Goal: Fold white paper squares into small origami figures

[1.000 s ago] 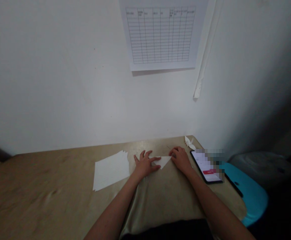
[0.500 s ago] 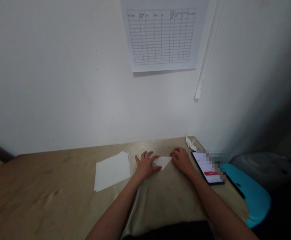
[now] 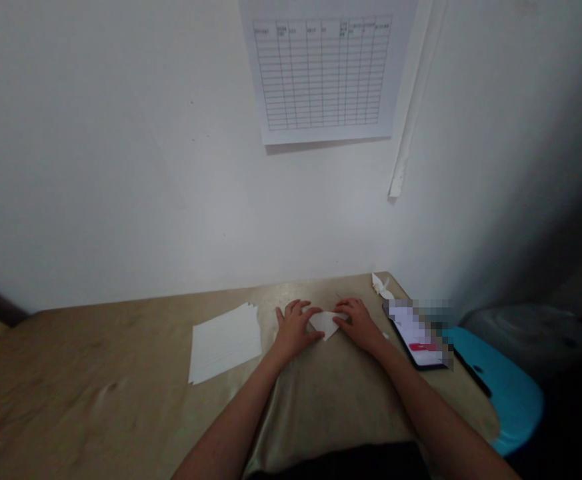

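A small folded piece of white paper (image 3: 325, 325) lies on the cloth-covered table, its point toward me. My left hand (image 3: 295, 331) has its thumb and index finger on the paper's left side, with the other fingers fanned out beyond it. On the right side, my right hand (image 3: 361, 325) grips the paper between thumb and fingers. Both hands hide the paper's outer corners. To the left of my left hand is a stack of white paper sheets (image 3: 225, 343), slightly fanned at the corners.
A tablet (image 3: 423, 353) with a lit screen lies right of my right hand. Behind it sits a small folded white paper figure (image 3: 381, 287). A blue stool (image 3: 515, 393) stands beyond the table's right edge. The wall carries a printed table sheet (image 3: 325, 73).
My right hand has moved slightly left, its thumb now over the paper's right part. A small white bit shows beside my right wrist. My left hand has shifted slightly right.
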`<state>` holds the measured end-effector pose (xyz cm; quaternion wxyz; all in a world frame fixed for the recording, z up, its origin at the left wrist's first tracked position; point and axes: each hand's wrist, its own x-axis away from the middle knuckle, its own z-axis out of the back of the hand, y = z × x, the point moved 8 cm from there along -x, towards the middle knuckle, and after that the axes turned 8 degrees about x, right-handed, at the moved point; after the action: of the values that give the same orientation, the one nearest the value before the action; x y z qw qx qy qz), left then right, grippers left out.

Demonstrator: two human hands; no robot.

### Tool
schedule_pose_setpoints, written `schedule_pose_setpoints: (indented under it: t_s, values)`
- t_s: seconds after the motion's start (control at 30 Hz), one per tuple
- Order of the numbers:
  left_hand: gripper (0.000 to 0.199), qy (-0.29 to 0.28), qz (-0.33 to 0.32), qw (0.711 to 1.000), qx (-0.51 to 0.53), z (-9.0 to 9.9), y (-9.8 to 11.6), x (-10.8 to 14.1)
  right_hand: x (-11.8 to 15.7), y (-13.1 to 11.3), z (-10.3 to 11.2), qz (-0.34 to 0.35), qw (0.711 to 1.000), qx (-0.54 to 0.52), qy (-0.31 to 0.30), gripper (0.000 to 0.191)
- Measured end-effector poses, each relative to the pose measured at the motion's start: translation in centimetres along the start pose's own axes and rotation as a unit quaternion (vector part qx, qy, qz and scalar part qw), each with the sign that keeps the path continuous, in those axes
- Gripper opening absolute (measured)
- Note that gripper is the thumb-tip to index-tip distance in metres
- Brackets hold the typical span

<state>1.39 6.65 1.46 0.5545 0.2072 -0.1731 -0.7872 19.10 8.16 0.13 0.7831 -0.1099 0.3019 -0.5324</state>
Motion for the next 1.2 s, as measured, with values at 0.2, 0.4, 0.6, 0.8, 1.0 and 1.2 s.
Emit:
schedule_pose_setpoints:
  t_s: [0.2,0.4,0.6,0.8,1.0,1.2]
  values:
    - [0.075,0.052,-0.003,0.999,-0.002,0.6,0.3,0.0,-0.2,0.3,0.8,-0.021,0.997,-0.054,0.043,0.007]
    - [0.057,0.112,0.018,0.993,0.020,1.3,-0.3,0.1,-0.1,0.7,1.6,-0.056,0.991,-0.084,0.090,0.011]
    - [0.023,0.058,-0.012,0.998,0.031,0.3,0.1,0.0,0.0,-0.3,1.3,-0.028,0.991,-0.105,0.074,0.013]
    - [0.027,0.038,0.005,0.998,0.045,-0.1,0.0,-0.1,0.0,-1.5,1.2,0.008,0.990,-0.128,0.051,0.012]
    - [0.028,0.057,0.012,0.995,0.086,0.0,-0.1,-0.2,0.1,-2.0,1.0,0.030,0.991,-0.124,0.047,0.016]
    - [0.030,0.085,0.028,0.990,0.109,0.3,-0.3,-0.1,0.2,-2.9,0.6,0.056,0.991,-0.118,0.015,0.015]
